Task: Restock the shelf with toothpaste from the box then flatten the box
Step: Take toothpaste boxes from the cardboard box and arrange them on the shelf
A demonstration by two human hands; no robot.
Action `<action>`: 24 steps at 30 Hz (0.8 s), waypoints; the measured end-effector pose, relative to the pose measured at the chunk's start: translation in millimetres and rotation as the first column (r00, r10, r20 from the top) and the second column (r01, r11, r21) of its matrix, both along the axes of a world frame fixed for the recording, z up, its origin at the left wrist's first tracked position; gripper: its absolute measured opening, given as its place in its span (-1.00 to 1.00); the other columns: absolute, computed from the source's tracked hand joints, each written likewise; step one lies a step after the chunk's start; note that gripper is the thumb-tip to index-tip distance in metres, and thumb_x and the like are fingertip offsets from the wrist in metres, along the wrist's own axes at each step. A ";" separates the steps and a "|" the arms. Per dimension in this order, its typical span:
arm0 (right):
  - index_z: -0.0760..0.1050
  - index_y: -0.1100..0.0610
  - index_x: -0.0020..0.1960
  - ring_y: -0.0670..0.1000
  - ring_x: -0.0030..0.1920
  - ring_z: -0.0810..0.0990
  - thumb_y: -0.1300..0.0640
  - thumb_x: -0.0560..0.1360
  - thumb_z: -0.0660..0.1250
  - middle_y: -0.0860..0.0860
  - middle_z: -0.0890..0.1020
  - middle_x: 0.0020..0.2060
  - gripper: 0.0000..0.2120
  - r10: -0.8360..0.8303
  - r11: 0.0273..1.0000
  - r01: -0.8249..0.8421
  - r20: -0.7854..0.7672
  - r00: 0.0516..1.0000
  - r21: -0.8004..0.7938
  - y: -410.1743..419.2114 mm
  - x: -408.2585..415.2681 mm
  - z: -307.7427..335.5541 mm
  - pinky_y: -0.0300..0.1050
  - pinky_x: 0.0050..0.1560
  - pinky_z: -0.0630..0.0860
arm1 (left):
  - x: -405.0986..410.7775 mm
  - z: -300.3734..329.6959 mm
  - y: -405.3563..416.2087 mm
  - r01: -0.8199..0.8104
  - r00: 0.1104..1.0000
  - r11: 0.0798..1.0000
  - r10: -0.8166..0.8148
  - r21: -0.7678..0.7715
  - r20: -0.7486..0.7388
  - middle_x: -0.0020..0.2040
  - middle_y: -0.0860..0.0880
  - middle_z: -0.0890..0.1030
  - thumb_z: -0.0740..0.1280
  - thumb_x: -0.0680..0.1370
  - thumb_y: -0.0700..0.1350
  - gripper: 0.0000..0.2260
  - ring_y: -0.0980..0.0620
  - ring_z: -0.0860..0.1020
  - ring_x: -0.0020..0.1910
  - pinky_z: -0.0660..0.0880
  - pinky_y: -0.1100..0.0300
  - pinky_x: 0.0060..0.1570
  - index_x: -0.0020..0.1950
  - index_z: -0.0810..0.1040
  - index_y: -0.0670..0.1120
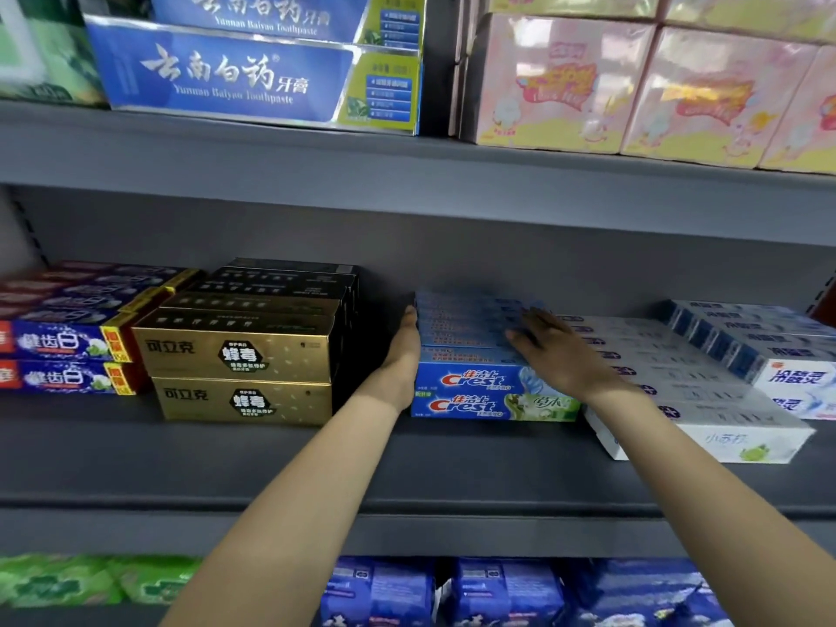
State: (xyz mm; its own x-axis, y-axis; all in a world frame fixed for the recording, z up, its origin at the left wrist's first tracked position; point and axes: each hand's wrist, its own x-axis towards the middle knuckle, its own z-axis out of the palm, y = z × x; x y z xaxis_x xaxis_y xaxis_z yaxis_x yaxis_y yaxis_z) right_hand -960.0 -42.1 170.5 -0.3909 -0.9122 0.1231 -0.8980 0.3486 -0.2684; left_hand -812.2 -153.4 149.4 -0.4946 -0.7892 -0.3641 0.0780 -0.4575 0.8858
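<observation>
A stack of blue Crest toothpaste cartons (479,391) stands two high on the grey middle shelf (271,468). My left hand (402,350) lies flat against the stack's left side, fingers straight and pointing to the back. My right hand (549,346) rests on top of the stack with its fingers spread. The supply box is out of view.
Gold and black toothpaste cartons (239,355) stand just left of my left hand, red-blue ones (68,350) further left. White cartons (705,400) lie right of the Crest stack. Blue Yunnan Baiyao boxes (253,70) and pink packs (633,83) fill the upper shelf.
</observation>
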 end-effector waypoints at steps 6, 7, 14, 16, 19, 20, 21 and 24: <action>0.21 0.04 0.46 0.09 0.45 0.24 -0.13 0.58 -0.11 0.01 0.25 0.47 -0.49 -0.005 0.997 0.007 -0.021 1.000 0.082 -2.6 -4.9 -4.6 0.08 0.42 0.23 | -10.1 -4.0 1.3 0.012 1.000 1.000 -0.013 -0.016 -0.027 -0.35 -0.10 0.59 0.05 0.63 0.17 -0.59 -0.04 0.55 -0.33 0.50 0.14 -0.30 -0.19 0.45 -0.09; 0.24 0.04 0.43 0.11 0.44 0.26 -0.12 0.59 -0.09 0.02 0.27 0.46 -0.51 -0.023 0.996 0.023 0.001 1.000 0.089 -4.0 -4.8 -3.7 0.08 0.41 0.24 | -10.2 -5.4 0.3 0.013 1.000 1.000 -0.014 -0.020 -0.012 -0.30 -0.11 0.58 0.06 0.63 0.16 -0.61 -0.04 0.55 -0.33 0.49 0.14 -0.31 -0.17 0.45 -0.09; 0.13 0.10 0.51 0.08 0.50 0.13 -0.03 0.64 -0.01 0.06 0.19 0.50 -0.53 -0.018 0.998 0.021 -0.044 0.999 0.059 -5.9 2.1 -2.9 0.05 0.49 0.06 | -7.1 -2.0 -15.2 -0.012 1.000 0.994 0.014 -0.109 0.025 -0.28 -0.09 0.50 0.02 0.64 0.14 -0.60 0.00 0.47 -0.31 0.39 0.17 -0.24 -0.25 0.39 -0.07; 0.06 0.07 0.53 0.04 0.52 0.07 -0.03 0.65 -0.07 0.01 0.11 0.53 -0.53 0.012 0.992 -0.006 -0.047 0.999 0.124 -3.2 -0.9 -2.0 -0.01 0.50 0.04 | -7.6 0.4 -17.0 0.005 1.000 0.996 -0.002 -0.087 0.031 -0.24 -0.10 0.53 0.04 0.63 0.15 -0.60 -0.02 0.50 -0.26 0.42 0.13 -0.10 -0.21 0.44 -0.09; 0.04 0.09 0.53 0.04 0.53 0.02 -0.02 0.65 -0.09 0.02 0.06 0.54 -0.52 0.037 0.985 -0.023 -0.080 0.996 0.169 -2.3 -1.5 -1.0 -0.04 0.51 0.03 | -10.2 -0.5 -16.9 0.034 0.999 0.995 -0.031 -0.096 0.029 -0.19 -0.11 0.56 0.07 0.63 0.14 -0.63 -0.05 0.53 -0.23 0.45 0.09 0.02 -0.15 0.47 -0.09; 0.03 0.08 0.53 0.03 0.53 0.03 -0.03 0.65 -0.10 0.01 0.06 0.54 -0.52 0.034 0.986 -0.018 -0.091 0.995 0.166 -2.2 -1.0 -1.2 -0.04 0.50 0.04 | -11.1 -2.4 -17.7 0.033 0.999 0.994 -0.030 -0.103 0.030 -0.17 -0.11 0.57 0.08 0.63 0.12 -0.65 -0.05 0.54 -0.21 0.45 0.06 0.07 -0.13 0.47 -0.09; 0.03 0.07 0.53 0.03 0.52 0.05 -0.03 0.65 -0.11 0.00 0.07 0.53 -0.52 0.031 0.986 -0.013 -0.108 0.994 0.164 -2.0 -0.6 -1.3 -0.06 0.49 0.05 | -12.6 -3.9 -18.7 0.027 0.999 0.994 -0.023 -0.107 0.036 -0.16 -0.11 0.57 0.09 0.63 0.12 -0.66 -0.06 0.54 -0.20 0.45 0.04 0.09 -0.11 0.47 -0.09; 0.09 0.06 0.51 0.04 0.51 0.09 -0.04 0.65 -0.11 -0.01 0.10 0.52 -0.54 0.029 0.986 -0.007 -0.130 0.991 0.166 -2.5 -1.7 -2.6 -0.05 0.47 0.07 | -16.8 -4.9 -20.7 0.021 1.000 0.996 -0.019 -0.084 0.021 -0.17 -0.11 0.56 0.10 0.63 0.09 -0.69 -0.06 0.54 -0.22 0.49 0.07 -0.05 -0.02 0.46 -0.12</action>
State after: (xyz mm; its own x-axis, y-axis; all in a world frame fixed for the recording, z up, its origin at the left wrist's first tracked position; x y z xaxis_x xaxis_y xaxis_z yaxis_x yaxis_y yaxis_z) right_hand -961.7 -44.6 167.9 -0.3648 -0.9309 0.0198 -0.9281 0.3619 -0.0879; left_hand -829.0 -174.1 144.4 -0.5037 -0.8074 -0.3072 0.0509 -0.3827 0.9225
